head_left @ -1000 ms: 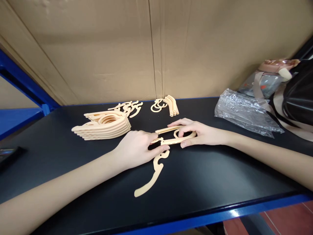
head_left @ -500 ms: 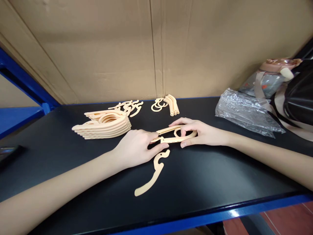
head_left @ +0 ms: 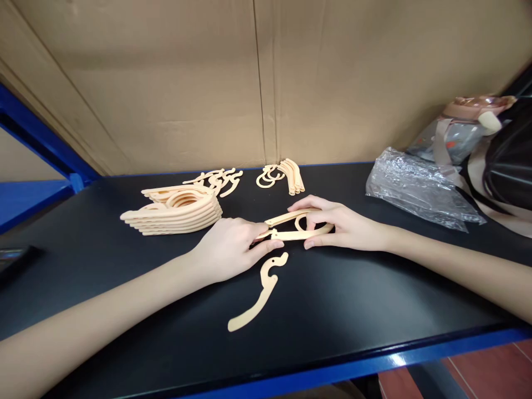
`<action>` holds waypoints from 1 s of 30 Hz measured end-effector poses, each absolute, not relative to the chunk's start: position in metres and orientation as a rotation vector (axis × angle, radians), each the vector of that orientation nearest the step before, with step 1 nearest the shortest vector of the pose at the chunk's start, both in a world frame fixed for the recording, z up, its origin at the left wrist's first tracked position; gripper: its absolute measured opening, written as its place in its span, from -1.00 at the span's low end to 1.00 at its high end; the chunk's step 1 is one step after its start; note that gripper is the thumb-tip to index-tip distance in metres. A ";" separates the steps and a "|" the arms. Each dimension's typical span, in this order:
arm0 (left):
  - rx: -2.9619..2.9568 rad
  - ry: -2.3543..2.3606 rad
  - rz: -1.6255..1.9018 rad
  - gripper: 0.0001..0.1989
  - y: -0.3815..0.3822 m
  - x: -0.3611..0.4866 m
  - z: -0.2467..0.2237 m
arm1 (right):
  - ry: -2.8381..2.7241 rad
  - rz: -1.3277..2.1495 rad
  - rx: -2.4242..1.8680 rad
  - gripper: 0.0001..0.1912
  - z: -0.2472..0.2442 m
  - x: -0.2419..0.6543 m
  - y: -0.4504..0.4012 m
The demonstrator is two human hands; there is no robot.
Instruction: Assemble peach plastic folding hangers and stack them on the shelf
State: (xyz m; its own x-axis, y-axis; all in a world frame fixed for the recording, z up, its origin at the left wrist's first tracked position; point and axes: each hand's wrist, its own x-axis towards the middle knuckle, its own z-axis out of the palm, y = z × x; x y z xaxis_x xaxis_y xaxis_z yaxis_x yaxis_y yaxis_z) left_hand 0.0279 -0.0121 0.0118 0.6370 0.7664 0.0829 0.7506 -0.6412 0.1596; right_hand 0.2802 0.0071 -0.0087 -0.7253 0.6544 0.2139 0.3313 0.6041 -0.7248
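Observation:
My right hand (head_left: 341, 226) is closed round the rounded end of a cream plastic folding clothes hanger (head_left: 288, 235), thumb in front and fingers behind. Its two arms point left, with a ring-shaped part between them. My left hand (head_left: 228, 248) pinches a slim cream piece at the arms' left ends; the fingers hide most of it. Just in front of the hands, a loose curved hanger arm (head_left: 258, 308) with a hooked end lies flat on the black tabletop (head_left: 353, 310).
Left of the hands stands a stack of cream hangers (head_left: 178, 219), with loose hanger arms (head_left: 226, 180) behind it. Farther back lie hooks (head_left: 264, 180) and a bundle of curved pieces (head_left: 293, 176). Clear plastic bags (head_left: 411, 188), a bottle (head_left: 461, 130) and a black bag (head_left: 511, 160) occupy the right.
The hanger has rolled slightly in my hands, so its front arm shows more of its smooth face. Both hands keep their grip, and the loose arm stays where it was.

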 end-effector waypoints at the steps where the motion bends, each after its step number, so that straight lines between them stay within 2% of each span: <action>1: 2.740 1.269 0.213 -0.53 -0.012 0.028 0.012 | -2.374 0.926 -0.781 -0.73 -0.009 0.280 0.007; 6: 2.769 1.268 0.215 -0.54 -0.012 0.027 0.011 | -2.387 0.912 -0.773 -0.74 -0.009 0.280 0.007; 16: 3.053 1.229 0.289 -0.48 -0.015 0.025 0.005 | -2.299 1.104 -0.766 -0.72 -0.003 0.279 0.003; 23: 3.385 1.083 0.513 -0.53 -0.014 0.023 0.002 | -2.318 1.128 -0.743 -0.71 -0.002 0.279 0.005; 30: 3.573 1.008 0.483 -0.56 -0.017 0.023 0.007 | -2.355 1.068 -0.749 -0.68 -0.003 0.279 0.006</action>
State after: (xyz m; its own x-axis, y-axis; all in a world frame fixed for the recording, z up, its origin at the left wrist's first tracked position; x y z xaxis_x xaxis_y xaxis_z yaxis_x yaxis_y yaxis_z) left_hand 0.0234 -0.0170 0.0072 0.8374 0.3957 0.3771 0.5418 -0.6917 -0.4775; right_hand 0.2795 0.0065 -0.0028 -0.7537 0.6349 0.1699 0.2904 0.5537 -0.7805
